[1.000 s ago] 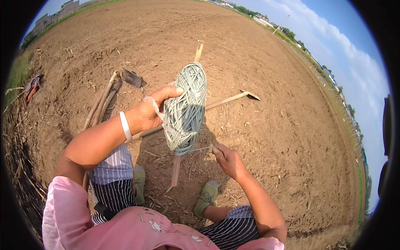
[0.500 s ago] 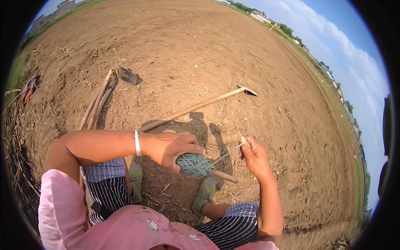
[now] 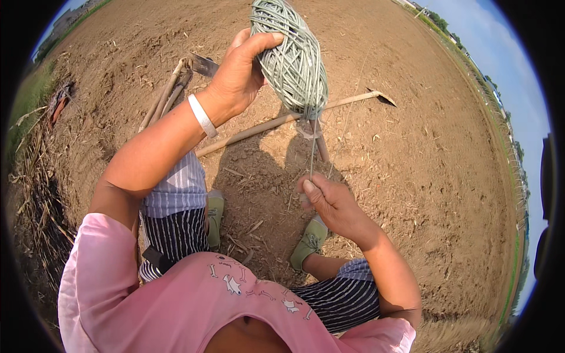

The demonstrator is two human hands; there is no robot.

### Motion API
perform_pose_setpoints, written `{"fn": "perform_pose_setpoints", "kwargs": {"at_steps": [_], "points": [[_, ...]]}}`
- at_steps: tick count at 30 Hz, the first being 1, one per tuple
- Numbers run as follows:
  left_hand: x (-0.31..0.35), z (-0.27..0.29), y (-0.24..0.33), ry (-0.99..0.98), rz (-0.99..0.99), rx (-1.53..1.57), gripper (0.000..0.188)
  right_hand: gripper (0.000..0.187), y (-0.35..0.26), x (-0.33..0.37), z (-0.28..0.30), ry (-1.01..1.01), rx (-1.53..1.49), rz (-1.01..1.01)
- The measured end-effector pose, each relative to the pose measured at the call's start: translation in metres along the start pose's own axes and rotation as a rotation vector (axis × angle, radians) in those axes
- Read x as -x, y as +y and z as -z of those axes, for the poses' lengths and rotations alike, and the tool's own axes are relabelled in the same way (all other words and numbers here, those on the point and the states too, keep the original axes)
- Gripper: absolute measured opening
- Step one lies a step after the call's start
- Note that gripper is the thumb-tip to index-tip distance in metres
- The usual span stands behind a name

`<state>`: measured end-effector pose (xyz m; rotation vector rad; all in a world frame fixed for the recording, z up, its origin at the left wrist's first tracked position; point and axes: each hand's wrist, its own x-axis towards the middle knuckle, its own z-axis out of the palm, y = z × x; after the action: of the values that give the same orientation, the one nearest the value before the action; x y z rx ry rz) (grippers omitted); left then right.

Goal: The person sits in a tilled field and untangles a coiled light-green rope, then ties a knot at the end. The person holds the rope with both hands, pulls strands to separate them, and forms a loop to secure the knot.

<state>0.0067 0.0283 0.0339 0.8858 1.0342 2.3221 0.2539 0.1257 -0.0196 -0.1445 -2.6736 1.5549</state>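
Here we clasp the grey-green twine bundle [image 3: 294, 65] high above the soil [image 3: 447, 194] in our left hand [image 3: 238, 73], seemingly so its strand [image 3: 313, 150] runs straight to our right hand's [image 3: 331, 203] pinching fingers.

I wear a soft pink, short-sleeved top [image 3: 159, 306] with a scooped neckline, and across its chest runs a print of small white animal-like figures and bone shapes in dark outline. Its loose pink left sleeve [image 3: 106, 253] ends above my elbow, and the pink right sleeve [image 3: 382, 336] is wide too. A flat, plain white band [image 3: 202, 116] circles my left wrist. A short thumbnail shows among my right fingers [image 3: 313, 189]. My black trousers [image 3: 176, 235] carry thin white stripes, with paler blue-and-white striped cloth [image 3: 173, 194] at the knees. My shoes [image 3: 309, 242] are yellowish green, laced, with greyish toes.
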Motion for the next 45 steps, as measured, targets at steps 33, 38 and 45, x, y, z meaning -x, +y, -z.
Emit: {"fn": "perform_pose_setpoints", "kwargs": {"at_steps": [33, 38, 45], "points": [[0.019, -0.006, -0.026, -0.548, 0.044, -0.613, 0.075, 0.034, 0.023, 0.002, 0.031, 0.319, -0.107, -0.117], [-0.002, 0.004, -0.017, -0.193, 0.139, -0.272, 0.068, 0.029, -0.001, 0.002, 0.005, 0.114, -0.031, -0.101], [0.003, 0.013, -0.019, -0.143, 0.377, 0.041, 0.059, 0.035, 0.069, -0.011, -0.016, -0.054, 0.044, -0.204]]}}
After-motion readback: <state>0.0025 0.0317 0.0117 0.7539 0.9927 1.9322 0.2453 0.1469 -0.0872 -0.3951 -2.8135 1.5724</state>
